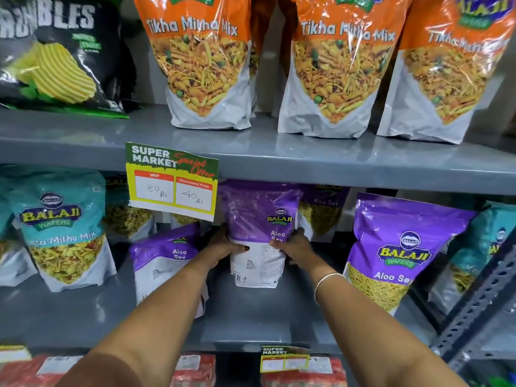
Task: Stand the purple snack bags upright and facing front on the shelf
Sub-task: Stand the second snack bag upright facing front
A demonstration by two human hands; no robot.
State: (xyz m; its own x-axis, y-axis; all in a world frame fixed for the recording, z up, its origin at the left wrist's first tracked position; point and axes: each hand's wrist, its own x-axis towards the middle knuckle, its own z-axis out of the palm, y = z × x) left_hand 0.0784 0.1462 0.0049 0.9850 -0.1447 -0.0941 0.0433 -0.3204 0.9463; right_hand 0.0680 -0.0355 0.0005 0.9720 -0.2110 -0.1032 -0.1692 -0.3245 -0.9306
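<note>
On the middle shelf point(251, 322) I hold a purple Aloo Sev bag point(259, 219) upright, its printed back and side toward me. My left hand point(223, 245) grips its left edge and my right hand point(296, 247) grips its right edge. To the left, a second purple bag point(164, 255) leans with its back toward me, partly behind my left forearm. At the right, a third purple bag point(399, 247) stands upright with its front facing out. Another purple bag point(321, 210) stands further back, mostly hidden.
Teal Balaji bags point(61, 230) stand at the left and a teal bag point(474, 261) at the far right. Orange Tikha Mitha Mix bags point(203, 60) fill the shelf above. A price tag point(171, 180) hangs from that shelf's edge. A perforated metal upright point(480, 303) runs at the right.
</note>
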